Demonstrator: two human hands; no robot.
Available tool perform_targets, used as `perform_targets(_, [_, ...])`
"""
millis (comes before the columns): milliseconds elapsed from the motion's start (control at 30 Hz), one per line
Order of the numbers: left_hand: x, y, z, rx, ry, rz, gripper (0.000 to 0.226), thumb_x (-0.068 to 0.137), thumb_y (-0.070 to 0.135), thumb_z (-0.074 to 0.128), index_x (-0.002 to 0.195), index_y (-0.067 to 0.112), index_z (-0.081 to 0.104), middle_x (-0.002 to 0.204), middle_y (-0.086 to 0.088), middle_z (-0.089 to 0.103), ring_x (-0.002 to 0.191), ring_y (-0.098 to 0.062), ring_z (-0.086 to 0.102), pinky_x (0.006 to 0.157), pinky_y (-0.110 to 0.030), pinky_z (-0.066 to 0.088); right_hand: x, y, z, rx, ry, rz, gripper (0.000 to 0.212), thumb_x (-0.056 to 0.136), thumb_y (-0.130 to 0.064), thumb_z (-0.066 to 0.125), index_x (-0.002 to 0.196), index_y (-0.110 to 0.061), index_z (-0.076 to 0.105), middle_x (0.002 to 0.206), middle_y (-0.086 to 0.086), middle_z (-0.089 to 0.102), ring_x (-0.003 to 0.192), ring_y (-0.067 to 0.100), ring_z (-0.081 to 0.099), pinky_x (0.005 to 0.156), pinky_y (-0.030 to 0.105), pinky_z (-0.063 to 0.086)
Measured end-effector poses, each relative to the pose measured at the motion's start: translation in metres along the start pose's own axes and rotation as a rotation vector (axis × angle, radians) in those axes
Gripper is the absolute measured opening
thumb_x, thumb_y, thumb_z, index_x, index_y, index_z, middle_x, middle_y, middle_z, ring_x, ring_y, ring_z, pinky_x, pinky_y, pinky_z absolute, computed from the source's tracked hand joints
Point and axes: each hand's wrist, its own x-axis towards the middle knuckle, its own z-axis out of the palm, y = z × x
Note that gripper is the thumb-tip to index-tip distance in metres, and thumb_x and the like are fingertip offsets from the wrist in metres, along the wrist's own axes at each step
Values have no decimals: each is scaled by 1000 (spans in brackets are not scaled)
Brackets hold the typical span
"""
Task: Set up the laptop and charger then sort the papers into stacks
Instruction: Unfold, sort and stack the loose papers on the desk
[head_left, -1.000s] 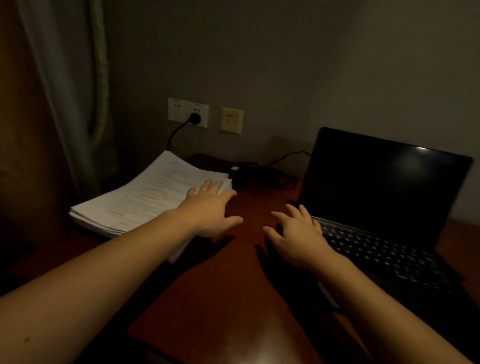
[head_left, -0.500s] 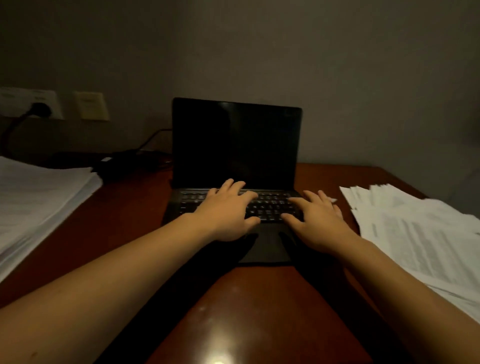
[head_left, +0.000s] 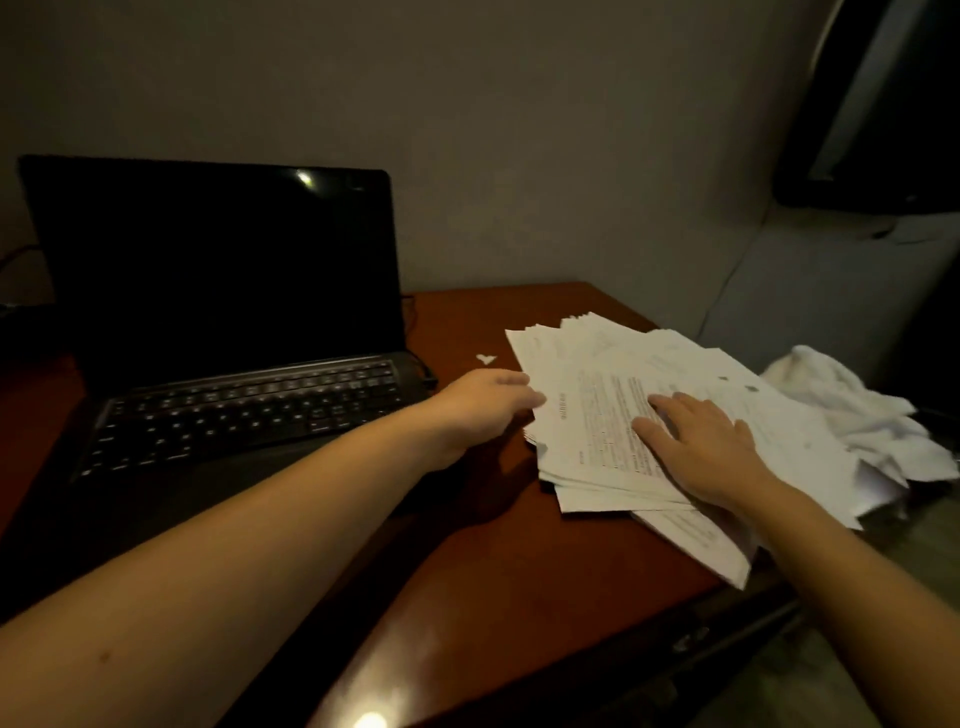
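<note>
Loose papers (head_left: 597, 374) lie fanned at the table's (head_left: 493, 545) right edge, print too blurred to read. The right hand (head_left: 706, 447) presses flat on them, fingers straight; the left hand (head_left: 488, 400) meets their left edge, grip unclear. The open laptop (head_left: 218, 312) stands dark at left.

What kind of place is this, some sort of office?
Likely a dim bedroom or hotel-room work corner: an open black laptop sits on a reddish-brown wooden desk beside a loose pile of printed white papers, against a plain grey wall.
</note>
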Motion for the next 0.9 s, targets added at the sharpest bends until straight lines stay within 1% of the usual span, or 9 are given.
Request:
perform_targets(133, [17,4,19,-438,-37,-197,58,89,24,71,142,17,49,144,-9,53,129,-31,52,102,-48,50,3,12,9,-27,39,74,68,97,-70,19,156,-36,24,167,-2,20,153,28,19,122,62,7])
perform_targets(200, [20,7,29,-461,-24,-228,58,87,22,73,140,15,51,145,-9,51,133,-33,47,102,-47,49,6,11,13,-20,46,108,68,97,-70,17,156,-38,22,168,-3,16,154,29,15,122,63,4])
perform_targets(333, [23,6,40,-445,143,-202,19,88,11,72,105,13,65,136,-4,56,124,-27,49,99,-43,52,10,6,18,-12,21,163,66,99,-67,14,158,-37,16,169,-2,8,155,32,6,121,62,-2])
perform_targets(433, [28,1,42,-449,251,-176,18,85,6,73,101,13,71,125,-3,63,111,-24,58,98,-45,53,13,6,15,11,-33,181,63,102,-62,17,159,-35,14,169,0,6,155,33,3,121,63,-3])
perform_targets(500, [26,2,43,-489,229,-171,11,86,7,73,96,11,71,111,-6,70,103,-26,67,93,-46,57,14,7,12,35,-62,179,60,104,-58,22,159,-35,14,169,1,7,155,34,3,121,64,-3])
perform_targets(567, [22,8,46,-487,148,-164,13,88,12,71,101,10,70,107,-7,72,97,-27,71,89,-47,59,15,6,10,51,-70,179,57,105,-55,26,157,-35,18,168,2,13,154,35,7,120,65,0])
perform_targets(700, [9,19,57,-375,-96,-162,25,93,5,64,117,15,60,117,-4,68,104,-26,68,84,-44,61,17,7,7,119,-107,167,44,102,-51,36,143,-34,39,159,5,32,147,36,23,117,69,9])
perform_targets(800, [8,15,63,-349,-34,-112,31,97,1,56,122,19,55,122,-6,64,109,-29,65,86,-48,60,12,6,7,178,-75,146,47,98,-57,41,140,-35,45,156,4,39,144,35,31,117,68,11])
perform_targets(900, [6,11,63,-333,35,-41,33,99,0,53,126,19,55,115,-5,64,104,-27,67,76,-41,63,-2,-2,9,166,38,120,57,100,-61,39,151,-36,36,160,-1,34,149,31,24,119,68,4])
